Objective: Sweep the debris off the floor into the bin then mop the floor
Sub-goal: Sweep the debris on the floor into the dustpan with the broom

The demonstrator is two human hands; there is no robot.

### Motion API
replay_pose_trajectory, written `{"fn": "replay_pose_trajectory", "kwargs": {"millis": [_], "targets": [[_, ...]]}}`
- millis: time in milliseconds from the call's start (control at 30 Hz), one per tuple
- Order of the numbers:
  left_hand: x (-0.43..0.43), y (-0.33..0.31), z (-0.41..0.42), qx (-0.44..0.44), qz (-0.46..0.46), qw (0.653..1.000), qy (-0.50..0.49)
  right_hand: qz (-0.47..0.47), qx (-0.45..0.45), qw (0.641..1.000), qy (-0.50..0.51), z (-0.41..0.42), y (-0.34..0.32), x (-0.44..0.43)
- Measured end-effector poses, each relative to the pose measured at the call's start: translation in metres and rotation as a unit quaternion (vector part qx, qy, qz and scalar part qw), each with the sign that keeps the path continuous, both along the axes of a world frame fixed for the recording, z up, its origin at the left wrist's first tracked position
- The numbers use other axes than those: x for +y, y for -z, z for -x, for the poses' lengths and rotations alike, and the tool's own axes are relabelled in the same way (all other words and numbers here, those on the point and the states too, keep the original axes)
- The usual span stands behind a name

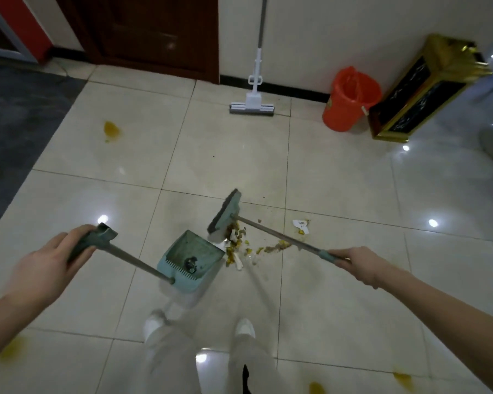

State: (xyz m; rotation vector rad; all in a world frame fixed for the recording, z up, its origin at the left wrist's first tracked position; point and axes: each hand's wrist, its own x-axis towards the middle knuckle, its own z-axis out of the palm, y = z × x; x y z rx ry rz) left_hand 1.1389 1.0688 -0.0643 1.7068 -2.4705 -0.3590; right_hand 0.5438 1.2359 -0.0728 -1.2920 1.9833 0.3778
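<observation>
Here, a long-handled dustpan [192,258] is held by the left hand [44,261], whose fingers are wrapped around the teal grip at the top of its grey pole; the pan is set on the pale tiled floor [339,189] with its open mouth turned toward the debris [241,245], and a small dark clump is seen inside it. A broom [225,216] is gripped by the right hand [360,265], closed around the teal end of the handle, and its head is pressed against the far edge of the debris, just beside the pan's mouth. The debris, a scatter of yellow-brown scraps and pale pieces, is spread on the tile to the right of the pan, with a torn white paper [300,226] lying a little further right. Yellow stains [112,129] are visible on several tiles. Against the far wall a sponge mop [252,105] is propped, near an orange bucket [350,99] and a gold-trimmed bin [419,89]
</observation>
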Motion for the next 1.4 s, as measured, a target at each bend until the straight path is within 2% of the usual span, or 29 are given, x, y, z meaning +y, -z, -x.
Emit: {"fn": "replay_pose_trajectory", "kwargs": {"millis": [133, 300, 467, 600, 867, 967, 1133, 1300, 1400], "targets": [[-0.049, 0.001, -0.016, 0.007, 0.006, 0.999, 0.039, 0.042, -0.046, 0.986, 0.157, -0.075, 0.021, -0.048], [-0.118, -0.002, -0.038, 0.018, 0.000, 0.992, 0.127, 0.092, -0.090, 0.937, 0.326, -0.192, 0.061, -0.127], [-0.178, -0.001, -0.061, 0.016, -0.002, 0.978, 0.207, 0.060, -0.058, 0.919, 0.385, -0.270, 0.091, -0.177], [-0.224, 0.002, -0.066, -0.002, -0.008, 0.968, 0.252, -0.016, -0.027, 0.926, 0.377, -0.297, 0.095, -0.163], [-0.279, -0.008, -0.022, -0.016, 0.005, 0.954, 0.299, -0.047, -0.031, 0.927, 0.370, -0.331, 0.067, -0.027], [-0.293, -0.014, 0.002, -0.021, 0.011, 0.948, 0.319, -0.045, -0.048, 0.922, 0.381, -0.335, 0.048, -0.008], [-0.325, -0.024, 0.048, -0.009, 0.011, 0.938, 0.347, 0.039, -0.064, 0.888, 0.455, -0.298, 0.028, -0.025], [-0.350, -0.034, 0.103, -0.012, 0.021, 0.923, 0.383, 0.082, -0.068, 0.856, 0.506, -0.246, 0.026, -0.078], [-0.367, -0.035, 0.139, -0.017, 0.017, 0.913, 0.407, 0.094, -0.064, 0.852, 0.512, -0.211, 0.032, -0.120]]}}
